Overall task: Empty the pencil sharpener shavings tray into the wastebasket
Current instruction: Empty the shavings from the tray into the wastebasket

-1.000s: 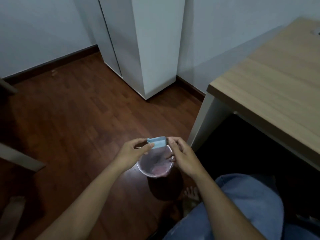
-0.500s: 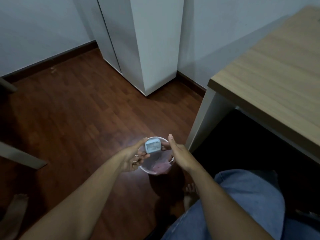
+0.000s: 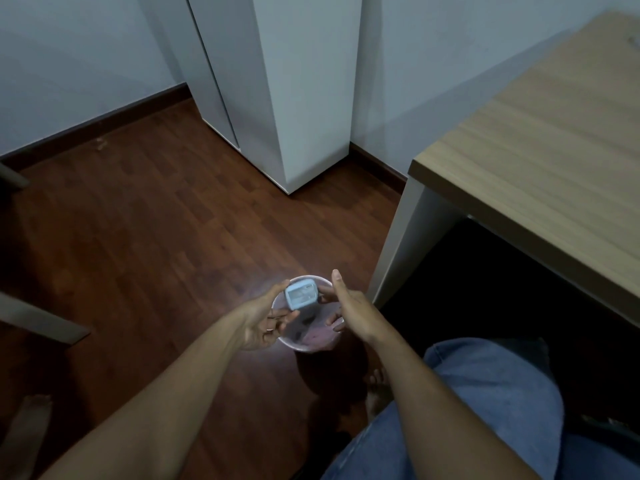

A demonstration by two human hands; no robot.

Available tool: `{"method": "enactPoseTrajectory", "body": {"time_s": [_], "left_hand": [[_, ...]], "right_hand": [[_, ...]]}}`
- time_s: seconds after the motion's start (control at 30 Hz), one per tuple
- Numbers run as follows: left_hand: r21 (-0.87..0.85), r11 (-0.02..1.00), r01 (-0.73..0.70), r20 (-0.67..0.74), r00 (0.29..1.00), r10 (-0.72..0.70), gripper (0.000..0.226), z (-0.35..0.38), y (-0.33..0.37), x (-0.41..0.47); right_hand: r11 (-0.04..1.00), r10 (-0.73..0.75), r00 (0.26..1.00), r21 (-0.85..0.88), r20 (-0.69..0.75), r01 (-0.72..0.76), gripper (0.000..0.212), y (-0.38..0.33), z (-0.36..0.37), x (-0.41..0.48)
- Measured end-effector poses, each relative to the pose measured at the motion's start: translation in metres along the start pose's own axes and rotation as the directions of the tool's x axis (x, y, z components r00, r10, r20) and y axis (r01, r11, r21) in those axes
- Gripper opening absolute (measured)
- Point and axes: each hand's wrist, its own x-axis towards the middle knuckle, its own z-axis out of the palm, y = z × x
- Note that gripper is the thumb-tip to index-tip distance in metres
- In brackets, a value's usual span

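A small light-blue shavings tray (image 3: 300,294) is held over the round translucent wastebasket (image 3: 304,344) that stands on the floor. My left hand (image 3: 261,322) grips the tray's left side between thumb and fingers. My right hand (image 3: 349,308) holds its right side, thumb pointing up. The tray's pale flat face points up at the camera. Dark bits and pinkish material lie inside the wastebasket.
A wooden desk (image 3: 540,161) with a white leg (image 3: 398,244) stands at the right, close to the wastebasket. A white cabinet (image 3: 298,98) rises behind. My jeans-clad knee (image 3: 485,403) and a bare foot (image 3: 375,389) are below. Furniture legs (image 3: 41,323) sit at left.
The tray was turned from edge-on to flat-face-up over the wastebasket. Both hands dropped slightly closer to the rim, and the view tilted down a little.
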Motion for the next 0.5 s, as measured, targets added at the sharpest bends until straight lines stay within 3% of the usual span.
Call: {"method": "enactPoseTrajectory", "body": {"time_s": [0.13,0.27,0.4,0.5], "left_hand": [[0.06,0.974,-0.22,-0.022,0.975,0.222,0.06,0.001,-0.006,0.003],[0.229,0.847,-0.48,-0.076,0.859,0.507,0.046,0.001,-0.013,0.0],[0.263,0.758,-0.596,-0.075,0.771,0.632,0.051,0.002,-0.016,0.003],[0.326,0.666,-0.671,-0.054,0.69,0.722,0.055,-0.001,-0.012,-0.005]], "right_hand": [[0.998,0.008,1.0,0.062,-0.021,-0.007,0.062,-0.009,0.0,-0.008],[0.995,0.042,0.998,0.094,-0.039,-0.038,0.068,-0.01,-0.001,-0.009],[0.995,0.033,0.998,0.096,-0.054,-0.027,0.09,-0.008,0.0,-0.009],[0.996,-0.019,0.997,0.089,-0.068,0.025,0.087,-0.019,0.0,-0.015]]}}
